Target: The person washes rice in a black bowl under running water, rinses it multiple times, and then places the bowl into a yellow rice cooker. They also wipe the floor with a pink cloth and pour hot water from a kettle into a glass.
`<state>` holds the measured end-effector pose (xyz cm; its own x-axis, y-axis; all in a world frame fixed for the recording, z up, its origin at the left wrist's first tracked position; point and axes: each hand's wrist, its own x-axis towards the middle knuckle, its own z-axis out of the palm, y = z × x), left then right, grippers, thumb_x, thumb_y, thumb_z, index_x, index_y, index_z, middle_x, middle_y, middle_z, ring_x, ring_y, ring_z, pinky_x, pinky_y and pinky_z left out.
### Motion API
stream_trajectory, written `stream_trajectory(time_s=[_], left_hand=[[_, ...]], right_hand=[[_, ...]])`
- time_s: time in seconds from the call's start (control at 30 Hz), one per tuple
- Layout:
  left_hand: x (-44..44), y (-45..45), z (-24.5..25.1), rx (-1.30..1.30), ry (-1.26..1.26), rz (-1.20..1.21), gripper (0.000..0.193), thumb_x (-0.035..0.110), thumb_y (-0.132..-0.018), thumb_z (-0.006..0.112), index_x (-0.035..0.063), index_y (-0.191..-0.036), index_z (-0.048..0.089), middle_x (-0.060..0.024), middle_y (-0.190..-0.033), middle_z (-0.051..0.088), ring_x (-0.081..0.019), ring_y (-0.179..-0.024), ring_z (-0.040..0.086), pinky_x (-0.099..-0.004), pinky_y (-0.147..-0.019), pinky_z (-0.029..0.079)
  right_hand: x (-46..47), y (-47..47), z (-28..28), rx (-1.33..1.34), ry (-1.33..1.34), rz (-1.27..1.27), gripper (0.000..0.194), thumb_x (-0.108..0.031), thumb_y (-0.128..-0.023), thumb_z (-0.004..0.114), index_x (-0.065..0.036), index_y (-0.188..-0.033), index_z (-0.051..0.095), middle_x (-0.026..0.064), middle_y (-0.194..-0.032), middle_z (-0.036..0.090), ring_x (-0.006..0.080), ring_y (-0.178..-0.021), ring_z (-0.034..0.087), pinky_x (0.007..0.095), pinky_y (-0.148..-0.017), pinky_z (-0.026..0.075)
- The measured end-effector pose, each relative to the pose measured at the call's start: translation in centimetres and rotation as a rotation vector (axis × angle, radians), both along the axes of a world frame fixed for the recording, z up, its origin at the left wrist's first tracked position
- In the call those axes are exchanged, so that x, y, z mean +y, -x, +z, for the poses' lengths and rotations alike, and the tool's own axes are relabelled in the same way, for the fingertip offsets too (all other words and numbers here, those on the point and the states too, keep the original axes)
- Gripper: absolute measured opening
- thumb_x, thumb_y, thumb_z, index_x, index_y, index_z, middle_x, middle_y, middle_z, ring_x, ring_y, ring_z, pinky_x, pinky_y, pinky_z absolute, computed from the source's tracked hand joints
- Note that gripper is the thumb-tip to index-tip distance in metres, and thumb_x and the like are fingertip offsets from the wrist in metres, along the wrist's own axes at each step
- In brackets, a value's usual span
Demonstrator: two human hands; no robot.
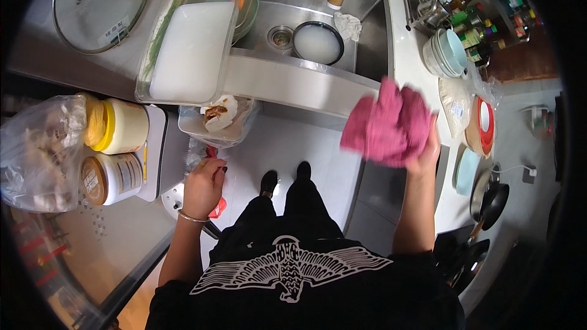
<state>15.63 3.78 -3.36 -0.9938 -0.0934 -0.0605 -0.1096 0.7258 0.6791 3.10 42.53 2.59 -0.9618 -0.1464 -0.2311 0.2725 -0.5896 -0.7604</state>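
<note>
My right hand (425,150) grips a bunched pink cloth (390,128), which is held above the counter's front edge to the right of the sink (373,32). At the left my left hand (206,185) has its fingers curled, beside a red and clear plastic bag; whether it holds part of the bag I cannot tell. In the sink stands a dark-rimmed round bowl (318,43) of cloudy liquid, with a white rag (348,26) next to it. A clear lidded plastic container (183,94) with a white tray or board in it sits left of the sink.
A glass pot lid (98,32) lies at the upper left. Below it are jars (126,126) and a plastic bag of garlic (41,160). An open waste bag (238,133) hangs under the counter edge. Stacked bowls (440,55), a bag of grain (454,105) and pans (495,206) line the right counter.
</note>
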Motion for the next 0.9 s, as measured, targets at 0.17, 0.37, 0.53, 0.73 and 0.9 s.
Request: stream_trajectory(time_s=[0.17, 0.37, 0.53, 0.73, 0.9], left_hand=[[2.8, -0.4, -1.8, -0.094, 0.001, 0.018, 0.010, 0.006, -0.078, 0.058, 0.0041, -0.087, 0.061, -0.0142, -0.084, 0.062, -0.0328, -0.073, 0.061, -0.0386, -0.064, 0.049], [9.5, -2.4, -6.9, -0.271, -0.018, 0.100, 0.012, 0.009, -0.079, 0.056, 0.0053, -0.089, 0.062, -0.0127, -0.085, 0.062, -0.0309, -0.074, 0.061, -0.0378, -0.065, 0.049], [16.8, -5.2, -13.4, -0.357, -0.131, 0.171, 0.012, 0.004, -0.077, 0.058, 0.0029, -0.088, 0.062, -0.0130, -0.084, 0.062, -0.0297, -0.072, 0.061, -0.0353, -0.063, 0.049], [17.1, -10.9, -20.8, -0.521, -0.124, 0.271, 0.010, 0.010, -0.078, 0.058, 0.0065, -0.087, 0.061, -0.0112, -0.083, 0.063, -0.0303, -0.073, 0.061, -0.0380, -0.063, 0.050], [15.1, -13.2, -31.2, -0.559, -0.135, 0.192, 0.009, 0.005, -0.079, 0.057, 0.0029, -0.086, 0.062, -0.0154, -0.080, 0.062, -0.0319, -0.069, 0.060, -0.0367, -0.061, 0.048]], right_hand=[[1.3, -5.0, -11.1, -0.205, -0.116, 0.383, 0.049, -0.017, -0.083, 0.059, 0.001, -0.125, 0.042, 0.0132, -0.115, 0.056, 0.0246, -0.103, 0.056, 0.0380, -0.091, 0.045], [2.3, -6.5, -29.6, -0.587, -0.449, 0.506, 0.037, -0.012, -0.071, 0.065, 0.000, -0.106, 0.057, 0.0098, -0.099, 0.061, 0.0193, -0.089, 0.059, 0.0318, -0.078, 0.048], [8.4, -4.7, -40.3, -0.525, -0.856, 0.701, 0.030, -0.014, -0.068, 0.062, -0.002, -0.096, 0.062, 0.0069, -0.083, 0.063, 0.0166, -0.075, 0.060, 0.0301, -0.069, 0.049], [12.8, -3.3, -48.6, -0.516, -0.983, 0.393, 0.029, -0.007, -0.063, 0.062, 0.000, -0.091, 0.062, 0.0059, -0.078, 0.060, 0.0178, -0.072, 0.057, 0.0296, -0.065, 0.047], [14.2, -5.1, -59.2, -0.764, -0.790, -0.113, 0.026, -0.007, -0.067, 0.062, -0.001, -0.093, 0.062, 0.0088, -0.088, 0.061, 0.0214, -0.077, 0.059, 0.0318, -0.068, 0.051]])
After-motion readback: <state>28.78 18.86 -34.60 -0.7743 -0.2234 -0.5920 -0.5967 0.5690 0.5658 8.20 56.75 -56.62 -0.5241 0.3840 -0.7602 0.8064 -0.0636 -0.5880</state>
